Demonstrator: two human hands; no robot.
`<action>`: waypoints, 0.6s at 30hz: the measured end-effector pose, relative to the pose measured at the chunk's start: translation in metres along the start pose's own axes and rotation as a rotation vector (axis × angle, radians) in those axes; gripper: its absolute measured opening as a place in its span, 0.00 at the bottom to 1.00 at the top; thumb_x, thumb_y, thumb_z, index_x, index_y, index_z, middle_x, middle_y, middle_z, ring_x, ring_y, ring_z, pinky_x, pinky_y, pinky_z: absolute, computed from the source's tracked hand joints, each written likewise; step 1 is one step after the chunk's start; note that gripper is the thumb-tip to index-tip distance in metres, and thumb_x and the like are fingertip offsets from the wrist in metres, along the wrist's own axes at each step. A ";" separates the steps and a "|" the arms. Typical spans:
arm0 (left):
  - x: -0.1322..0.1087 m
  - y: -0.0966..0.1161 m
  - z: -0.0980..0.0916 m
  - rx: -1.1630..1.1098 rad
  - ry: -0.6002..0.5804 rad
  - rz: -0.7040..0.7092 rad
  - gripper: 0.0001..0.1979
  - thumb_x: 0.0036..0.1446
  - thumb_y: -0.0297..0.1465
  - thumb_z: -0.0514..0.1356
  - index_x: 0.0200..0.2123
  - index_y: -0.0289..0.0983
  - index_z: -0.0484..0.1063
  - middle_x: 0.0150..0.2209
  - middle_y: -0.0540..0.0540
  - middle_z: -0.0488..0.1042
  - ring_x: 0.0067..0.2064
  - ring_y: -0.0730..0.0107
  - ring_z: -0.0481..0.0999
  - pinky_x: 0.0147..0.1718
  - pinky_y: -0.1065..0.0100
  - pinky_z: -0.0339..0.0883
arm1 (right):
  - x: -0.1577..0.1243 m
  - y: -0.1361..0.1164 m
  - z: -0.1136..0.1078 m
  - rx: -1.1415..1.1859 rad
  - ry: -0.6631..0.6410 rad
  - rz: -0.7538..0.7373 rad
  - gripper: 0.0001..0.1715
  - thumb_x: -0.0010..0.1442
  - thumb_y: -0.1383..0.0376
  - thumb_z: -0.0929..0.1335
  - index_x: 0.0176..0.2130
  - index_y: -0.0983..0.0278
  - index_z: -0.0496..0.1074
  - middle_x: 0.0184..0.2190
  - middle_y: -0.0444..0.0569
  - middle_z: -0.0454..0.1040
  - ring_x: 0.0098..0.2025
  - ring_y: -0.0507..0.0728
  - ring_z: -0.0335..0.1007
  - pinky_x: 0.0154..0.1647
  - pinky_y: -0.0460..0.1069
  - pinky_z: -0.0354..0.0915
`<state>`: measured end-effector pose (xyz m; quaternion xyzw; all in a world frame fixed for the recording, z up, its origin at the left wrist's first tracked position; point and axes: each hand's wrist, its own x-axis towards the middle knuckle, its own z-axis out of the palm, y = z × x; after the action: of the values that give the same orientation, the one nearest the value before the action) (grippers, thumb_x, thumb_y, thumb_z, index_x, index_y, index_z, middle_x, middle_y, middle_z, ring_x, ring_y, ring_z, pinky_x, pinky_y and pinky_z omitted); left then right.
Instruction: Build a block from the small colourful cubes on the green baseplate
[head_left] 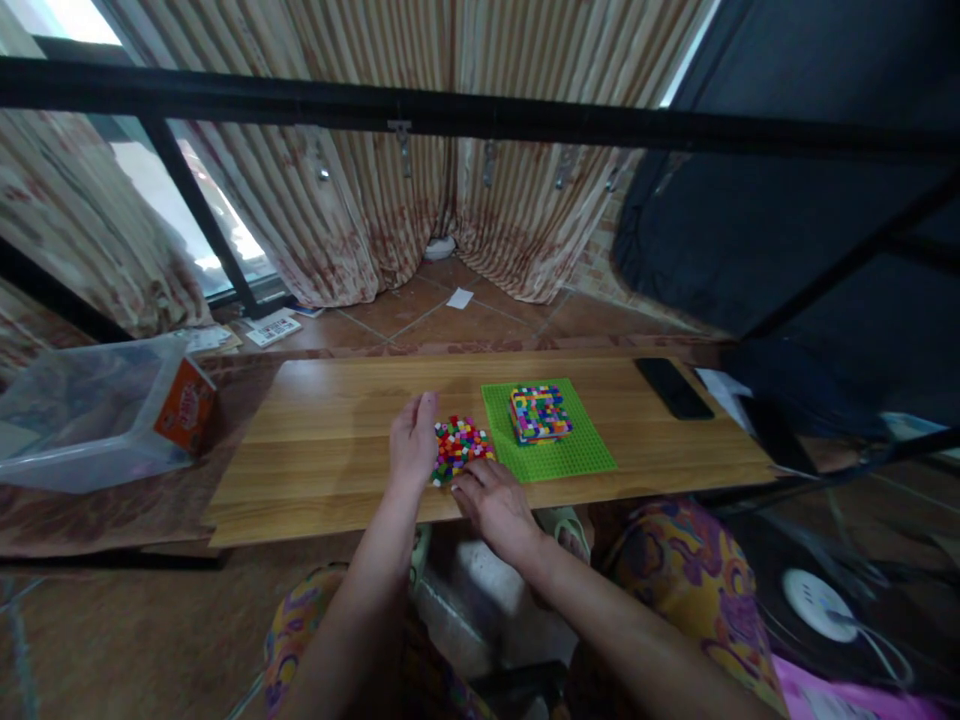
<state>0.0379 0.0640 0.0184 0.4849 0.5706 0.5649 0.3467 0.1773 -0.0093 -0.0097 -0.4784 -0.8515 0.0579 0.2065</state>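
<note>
A pile of small loose coloured bricks (459, 446) lies on the wooden table (322, 440), just left of a green baseplate (577, 450). On the baseplate stands a square multicoloured block of stacked bricks (539, 412). My left hand (412, 440) rests flat and open against the left side of the pile, fingers stretched forward. My right hand (491, 495) lies at the pile's near edge, fingers curled down onto the bricks; what they hold, if anything, is hidden.
A black phone (673, 388) lies at the table's back right, with white paper (720, 385) beside it. A clear plastic bin (82, 415) with an orange box (187, 405) sits left of the table. A black metal frame bar (480, 115) crosses overhead.
</note>
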 end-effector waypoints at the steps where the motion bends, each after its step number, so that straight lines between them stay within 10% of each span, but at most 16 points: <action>1: 0.001 -0.001 0.002 -0.001 -0.005 -0.001 0.25 0.59 0.49 0.51 0.38 0.34 0.76 0.37 0.42 0.79 0.39 0.64 0.76 0.41 0.66 0.67 | 0.000 0.002 0.001 -0.018 0.003 -0.020 0.11 0.65 0.66 0.63 0.39 0.60 0.75 0.39 0.52 0.73 0.41 0.59 0.66 0.42 0.53 0.64; 11: 0.007 0.003 0.014 -0.004 -0.026 0.005 0.19 0.59 0.44 0.54 0.38 0.35 0.75 0.36 0.45 0.79 0.38 0.66 0.76 0.40 0.67 0.68 | 0.003 0.015 0.003 0.078 0.062 -0.129 0.11 0.65 0.68 0.62 0.39 0.62 0.73 0.39 0.51 0.74 0.41 0.58 0.66 0.43 0.53 0.66; 18: 0.003 0.011 0.024 -0.112 -0.098 -0.027 0.18 0.54 0.43 0.59 0.41 0.36 0.76 0.39 0.44 0.79 0.39 0.66 0.77 0.41 0.65 0.69 | 0.026 0.033 -0.046 0.517 0.306 0.219 0.13 0.65 0.65 0.61 0.47 0.61 0.70 0.38 0.49 0.73 0.40 0.56 0.69 0.43 0.51 0.66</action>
<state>0.0620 0.0728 0.0270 0.4840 0.5270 0.5667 0.4085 0.2103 0.0256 0.0294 -0.5019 -0.7112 0.2218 0.4394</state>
